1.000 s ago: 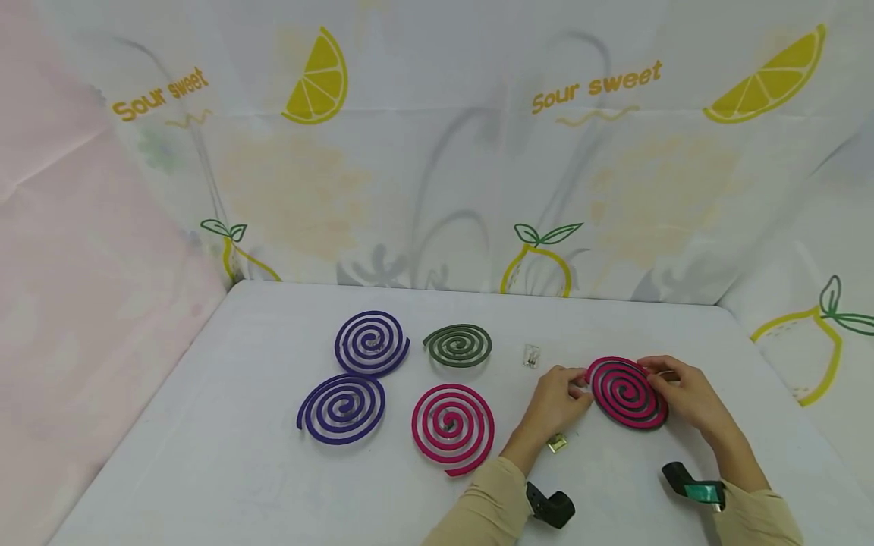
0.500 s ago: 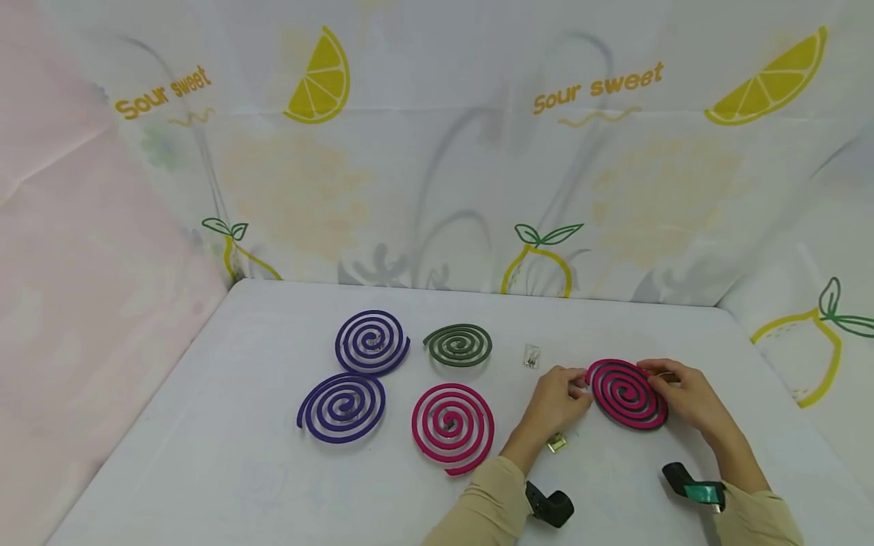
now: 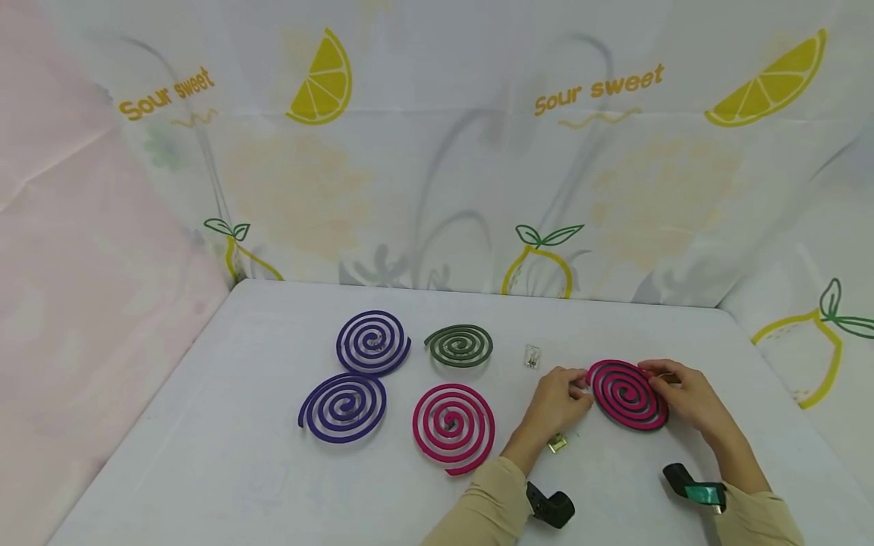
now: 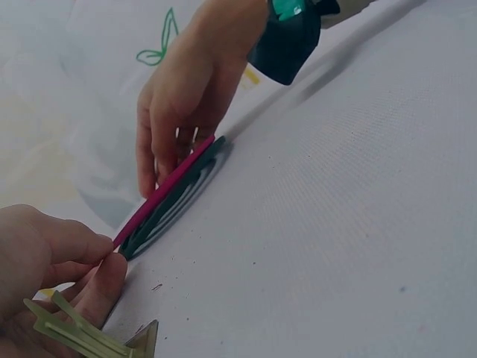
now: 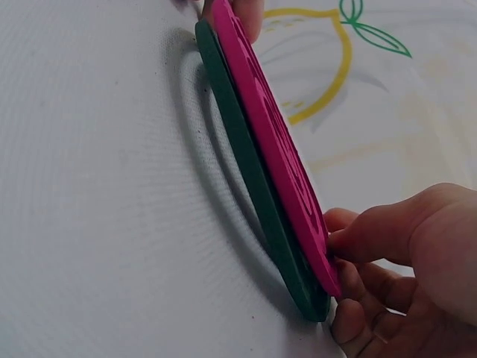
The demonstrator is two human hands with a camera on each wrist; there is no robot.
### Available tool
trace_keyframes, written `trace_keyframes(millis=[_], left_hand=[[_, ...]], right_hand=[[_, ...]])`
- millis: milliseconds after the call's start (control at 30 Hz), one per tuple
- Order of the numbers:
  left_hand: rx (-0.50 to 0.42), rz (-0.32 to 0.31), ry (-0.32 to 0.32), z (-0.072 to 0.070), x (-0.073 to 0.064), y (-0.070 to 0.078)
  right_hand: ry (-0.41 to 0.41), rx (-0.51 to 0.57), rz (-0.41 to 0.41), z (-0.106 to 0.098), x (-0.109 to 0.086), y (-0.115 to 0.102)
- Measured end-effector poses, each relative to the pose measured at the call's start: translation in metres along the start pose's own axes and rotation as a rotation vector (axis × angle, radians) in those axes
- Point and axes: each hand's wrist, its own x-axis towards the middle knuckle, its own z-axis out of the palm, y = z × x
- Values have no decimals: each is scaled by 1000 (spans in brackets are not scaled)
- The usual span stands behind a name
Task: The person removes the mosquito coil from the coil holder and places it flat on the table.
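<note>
A pink mosquito coil (image 3: 626, 391) lies over a dark green mosquito coil (image 5: 242, 160) at the right of the table. In the right wrist view they look like two flat layers, nearly aligned, tilted a little off the cloth. My left hand (image 3: 560, 400) pinches the outer end of the pink coil between thumb and finger. On the opposite side, my right hand (image 3: 688, 390) pinches the pink coil's edge with thumb and fingertips. Most of the green coil is hidden beneath the pink one in the head view.
Two purple coils (image 3: 344, 406) touch each other at left. Nearby lie a green coil (image 3: 459, 346) and another pink coil (image 3: 425, 425). A small clear packet (image 3: 532, 356) sits behind my left hand; a small gold metal piece (image 3: 557, 443) lies by my left wrist.
</note>
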Motion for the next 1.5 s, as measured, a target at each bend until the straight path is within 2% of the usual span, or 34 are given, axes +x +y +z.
trace_keyframes(millis=[267,500,633,900,1000,1300,1500], left_hand=[[-27,-21,-2,1,-1,2],[-26,-13,-4,0,-1,4],[-4,-12,-20,-2,0,4],[106,-25,-54,-10,-2,8],[116,-21,-63,-12,-3,10],[98,-28,-46,-20,-6,17],[55,43,-19,-29,-9,26]], right_hand=[[-14,15,21,-2,-2,-2],[-7,19,38,-2,-2,-2],[-5,35,47,-2,-2,-3],[-13,55,59,-2,-1,-5],[-8,64,58,-3,-1,-7],[56,59,7,-5,-2,-12],[90,87,-72,-7,-2,-17]])
